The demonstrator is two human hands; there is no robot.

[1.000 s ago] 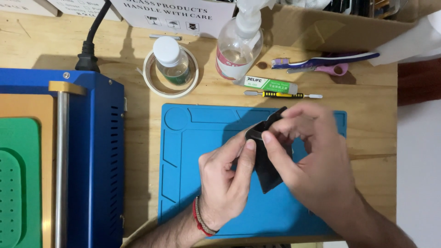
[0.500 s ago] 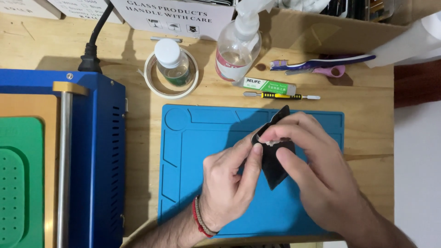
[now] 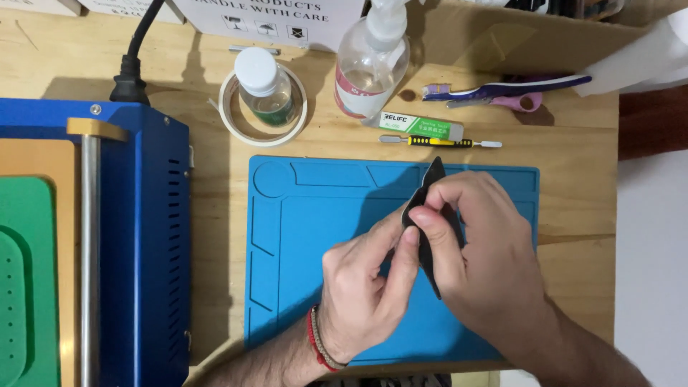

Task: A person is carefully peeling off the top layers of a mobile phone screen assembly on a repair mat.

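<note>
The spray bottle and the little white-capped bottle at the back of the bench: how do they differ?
The spray bottle is the larger and has a white trigger head; the small bottle has a plain round white cap. The spray bottle stands straight on the wooden bench; the small bottle stands inside a roll of tape. The spray bottle has a pinkish band around it; the small bottle shows a greenish tint. Both are clear, and neither hand touches them.

black piece (image 3: 432,215) mostly hidden by right hand (image 3: 487,265), blue machine (image 3: 93,244) cut off left, box (image 3: 272,14) cropped above
</note>
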